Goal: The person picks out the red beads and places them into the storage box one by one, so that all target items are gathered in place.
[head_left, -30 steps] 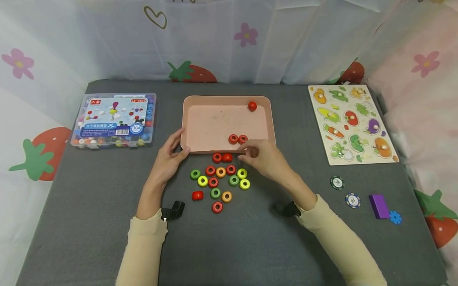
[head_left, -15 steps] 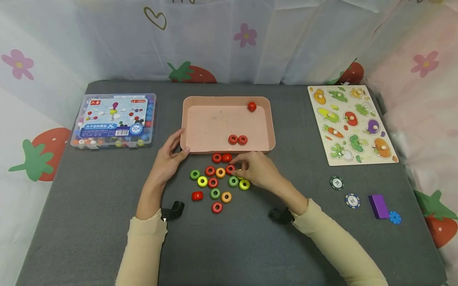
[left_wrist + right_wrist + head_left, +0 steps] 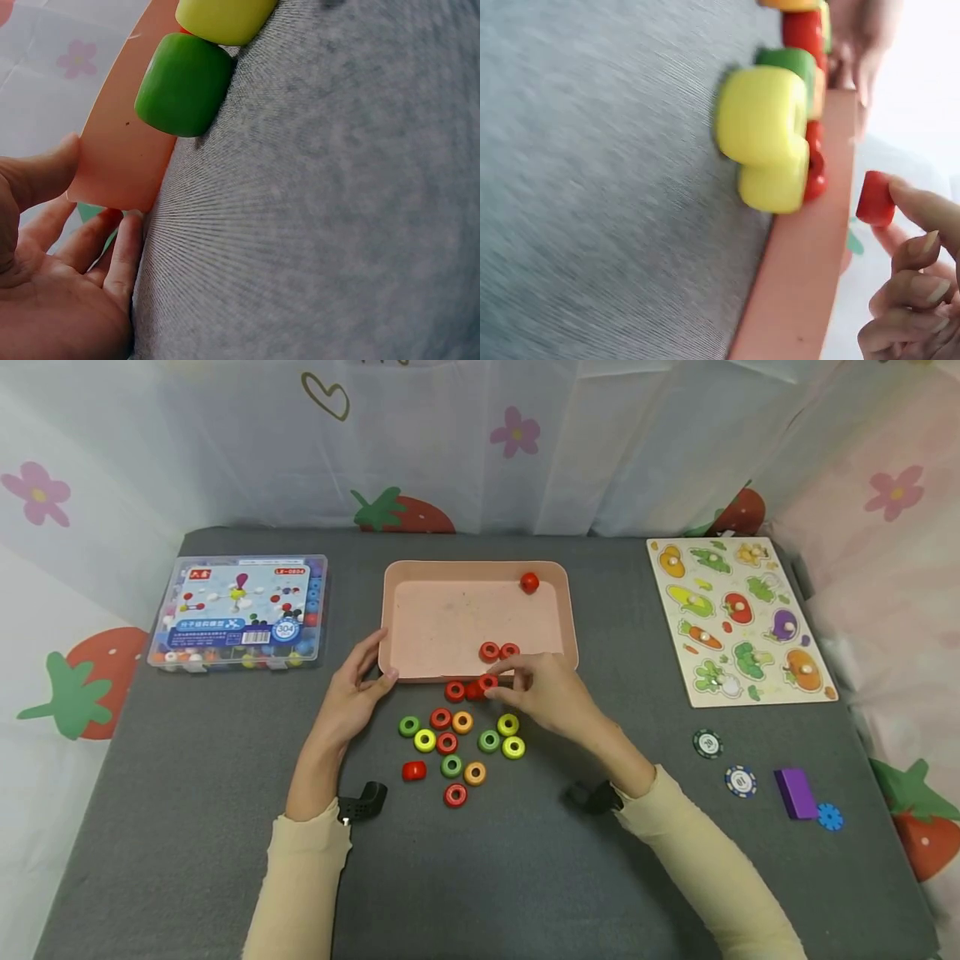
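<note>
Fingertips [image 3: 501,687] of the right hand [image 3: 547,697] pinch a red ring [image 3: 488,682], holding it just above the near rim of the pink tray [image 3: 405,610]; the right wrist view shows the same ring [image 3: 875,199] gripped between thumb and forefinger beside the tray wall. Three red pieces lie inside the tray: two rings [image 3: 498,652] side by side near the front edge and one red bead [image 3: 529,582] at the far right corner. The left hand [image 3: 352,697] grips the tray's near left corner, thumb on the rim and fingers curled under it. Loose rings [image 3: 461,739] lie scattered on the mat in front of the tray: six red pieces, counting two touching the tray's front wall, three green, three yellow and two orange. Everything sits on a dark grey felt-like mat [image 3: 187,827]. At the far left lies one clear plastic box [image 3: 238,612] filled with small coloured balls. At the right lies one wooden vegetable puzzle board [image 3: 738,620], and nearer the person two poker chips [image 3: 723,762], one purple block [image 3: 793,792] and one small blue gear [image 3: 828,816]. White cloth printed with strawberries, flowers and a heart [image 3: 480,443] hangs around the mat on three sides.
</note>
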A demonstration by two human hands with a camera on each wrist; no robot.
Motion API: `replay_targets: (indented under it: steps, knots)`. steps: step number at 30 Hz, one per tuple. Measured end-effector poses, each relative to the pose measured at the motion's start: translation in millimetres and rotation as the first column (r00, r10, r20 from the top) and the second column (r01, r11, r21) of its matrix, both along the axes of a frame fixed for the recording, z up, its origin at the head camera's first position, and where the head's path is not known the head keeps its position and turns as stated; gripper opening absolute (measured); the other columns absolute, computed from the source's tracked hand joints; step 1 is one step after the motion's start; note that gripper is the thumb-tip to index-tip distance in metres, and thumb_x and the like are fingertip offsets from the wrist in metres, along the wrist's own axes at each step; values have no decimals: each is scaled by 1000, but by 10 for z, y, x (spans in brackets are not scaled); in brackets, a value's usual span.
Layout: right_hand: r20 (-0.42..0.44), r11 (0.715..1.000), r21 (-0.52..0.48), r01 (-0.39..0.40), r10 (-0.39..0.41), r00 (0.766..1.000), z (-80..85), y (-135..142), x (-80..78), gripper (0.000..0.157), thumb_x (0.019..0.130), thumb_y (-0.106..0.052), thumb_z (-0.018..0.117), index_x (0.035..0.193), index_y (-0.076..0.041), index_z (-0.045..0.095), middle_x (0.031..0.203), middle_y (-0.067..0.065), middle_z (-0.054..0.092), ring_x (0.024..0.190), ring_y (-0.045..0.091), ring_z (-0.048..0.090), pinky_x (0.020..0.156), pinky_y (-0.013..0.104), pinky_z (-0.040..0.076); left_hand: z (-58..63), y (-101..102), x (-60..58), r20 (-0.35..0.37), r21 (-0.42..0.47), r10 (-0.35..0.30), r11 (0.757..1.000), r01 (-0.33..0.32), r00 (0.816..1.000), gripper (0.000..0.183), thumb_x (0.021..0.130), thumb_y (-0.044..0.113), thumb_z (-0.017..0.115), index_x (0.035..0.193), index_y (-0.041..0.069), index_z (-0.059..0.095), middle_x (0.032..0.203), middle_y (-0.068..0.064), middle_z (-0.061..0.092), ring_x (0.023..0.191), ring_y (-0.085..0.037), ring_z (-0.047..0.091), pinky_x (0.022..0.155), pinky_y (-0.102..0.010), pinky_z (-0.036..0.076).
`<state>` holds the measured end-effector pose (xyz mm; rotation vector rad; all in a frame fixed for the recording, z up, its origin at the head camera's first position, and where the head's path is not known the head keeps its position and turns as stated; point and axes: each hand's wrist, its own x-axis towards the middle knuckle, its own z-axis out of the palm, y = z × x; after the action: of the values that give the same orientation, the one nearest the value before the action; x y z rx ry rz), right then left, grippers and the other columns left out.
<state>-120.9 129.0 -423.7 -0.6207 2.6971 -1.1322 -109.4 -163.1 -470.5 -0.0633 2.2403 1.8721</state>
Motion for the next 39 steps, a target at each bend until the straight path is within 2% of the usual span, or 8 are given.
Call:
replay_targets:
  steps: [6, 13, 21, 26, 29, 34, 36, 39]
  knots:
    - [-12, 995, -8, 96, -96, 995, 10, 38, -179, 26, 87, -24, 80, 108, -10, 77, 64, 1, 57, 57, 14, 48, 53, 28, 35, 5, 4, 1, 12, -3, 8, 1000, -8, 1000, 62, 101, 21, 61, 156, 31, 34, 163, 0, 31, 135, -25, 50, 97, -33, 46]
    - [67, 986, 96, 135, -141, 988, -55, 29, -363, 25, 87, -28, 80, 106, -12, 79, 63, 2, 56, 55, 16, 47, 50, 29, 34, 11, 7, 3, 24, -8, 2, 1000, -2, 1000, 63, 101, 22, 61, 157, 31, 33, 163, 1, 29, 136, -25, 49, 100, -38, 45]
    - [35, 959, 112, 262, -267, 963, -157, -28, -521, 27, 87, -30, 80, 108, -14, 79, 62, 2, 55, 53, 15, 47, 47, 28, 32, 4, 1, -5, 20, -2, 3, 1000, -3, 1000, 64, 101, 21, 61, 157, 31, 32, 164, 0, 28, 141, -24, 43, 104, -45, 42]
    - [-1, 952, 129, 278, -281, 960, -197, -36, -594, 28, 85, -30, 82, 108, -15, 79, 62, 2, 59, 55, 15, 48, 46, 28, 32, 22, 5, 3, 13, 0, 0, 1000, 0, 1000, 64, 101, 21, 61, 157, 31, 32, 163, 1, 29, 141, -23, 43, 101, -37, 44]
    - [-7, 949, 128, 287, -289, 957, -195, -33, -602, 29, 84, -29, 82, 109, -14, 79, 63, 2, 60, 56, 15, 48, 46, 29, 33, 29, 10, 4, 17, 6, -1, 1000, 1, 1000, 64, 101, 21, 61, 157, 31, 32, 163, 2, 29, 138, -24, 47, 97, -32, 46]
    - [-20, 951, 112, 288, -287, 958, -116, -57, -528, 27, 85, -29, 82, 108, -15, 79, 62, 1, 58, 53, 15, 47, 45, 29, 32, 31, 15, 6, 24, 13, -1, 1000, 0, 1000, 64, 101, 20, 61, 157, 31, 32, 164, 2, 28, 135, -28, 50, 102, -45, 44]
    - [-30, 962, 77, 264, -262, 965, -59, -75, -465, 22, 86, -26, 81, 104, -14, 79, 61, 2, 57, 52, 16, 47, 46, 29, 33, 31, 14, 8, 24, 9, 1, 1000, -1, 1000, 64, 101, 20, 61, 157, 32, 32, 164, 2, 28, 136, -27, 49, 104, -48, 42]
    - [-49, 986, 25, 167, -166, 985, 19, -100, -350, 17, 86, -23, 81, 98, -12, 79, 60, 2, 55, 53, 16, 47, 49, 29, 35, 36, 12, 9, 26, 9, 1, 1000, -1, 1000, 64, 101, 20, 60, 157, 32, 32, 164, 2, 28, 137, -27, 48, 105, -49, 41]
